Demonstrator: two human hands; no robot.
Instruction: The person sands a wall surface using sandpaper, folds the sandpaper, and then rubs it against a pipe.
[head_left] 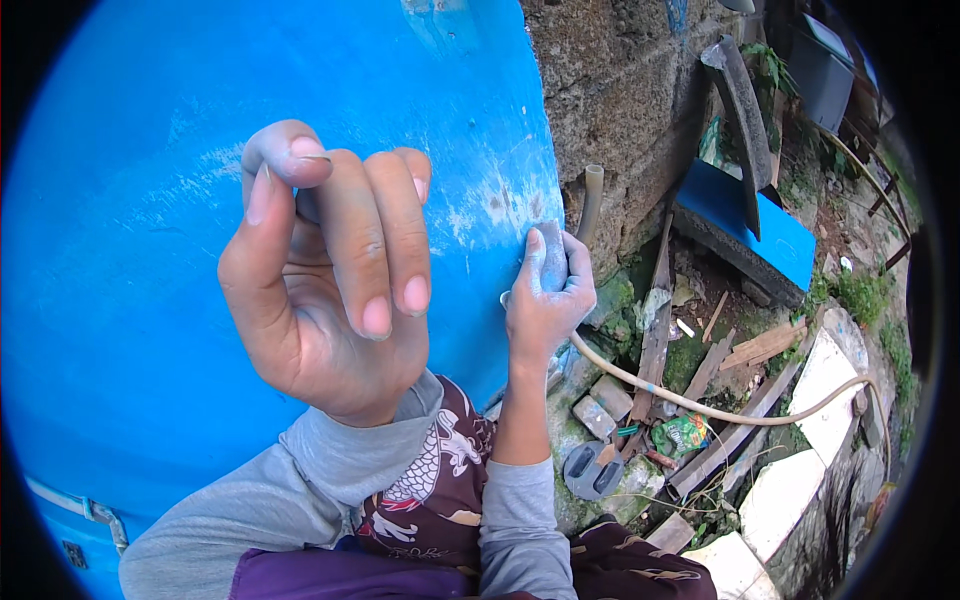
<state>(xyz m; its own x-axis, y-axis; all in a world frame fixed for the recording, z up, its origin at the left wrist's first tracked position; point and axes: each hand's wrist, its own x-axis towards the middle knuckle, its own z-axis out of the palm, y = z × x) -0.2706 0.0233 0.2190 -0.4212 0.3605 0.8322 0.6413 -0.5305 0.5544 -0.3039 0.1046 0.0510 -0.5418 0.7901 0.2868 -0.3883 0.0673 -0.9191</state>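
Observation:
A large curved blue surface [130, 300] fills the left and middle, with pale scuffed patches where its paint looks worn. In front of it, my left hand [340, 270] is raised with the palm toward me. Its fingers curl in, the thumb meets the bent index finger, and no object shows in it. Near the right edge of the blue surface, my right hand [545, 290] grips a grey, folded piece of sandpaper [553, 250] against a whitish, scraped patch. Pale dust coats the fingers of both hands. The sandpaper's underside is hidden.
A rough stone wall [620, 100] rises beside the blue surface. A beige hose [700, 408] winds over ground strewn with wood planks [735, 430], broken white slabs [785, 500] and bricks [595, 418]. Farther right lies a blue-topped slab [790, 240]. A pipe [100, 512] runs at lower left.

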